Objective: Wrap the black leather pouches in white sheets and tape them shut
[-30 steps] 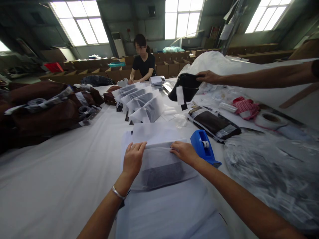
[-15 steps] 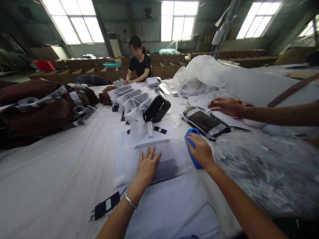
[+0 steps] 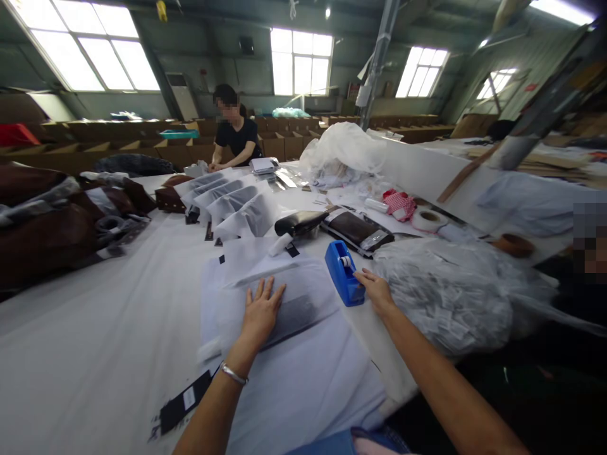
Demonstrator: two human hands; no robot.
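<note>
Your right hand (image 3: 377, 292) has shifted to the near end of the blue tape dispenser (image 3: 342, 281).
Whether its fingers grip anything is unclear. Your left hand (image 3: 260, 315) stays flat, fingers spread, on the translucent sleeve (image 3: 301, 309) before you; the black pouch (image 3: 300, 222) beyond has tipped over.

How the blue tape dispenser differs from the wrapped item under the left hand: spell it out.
The blue tape dispenser is bare and bright; the wrapped item shows dark through a translucent wrapper.
The dispenser stands up chunky; the wrapped item lies flat.
The right hand has its fingertips at the dispenser; the left hand spreads over the wrapped item.
Shared: each has one hand at it.
</note>
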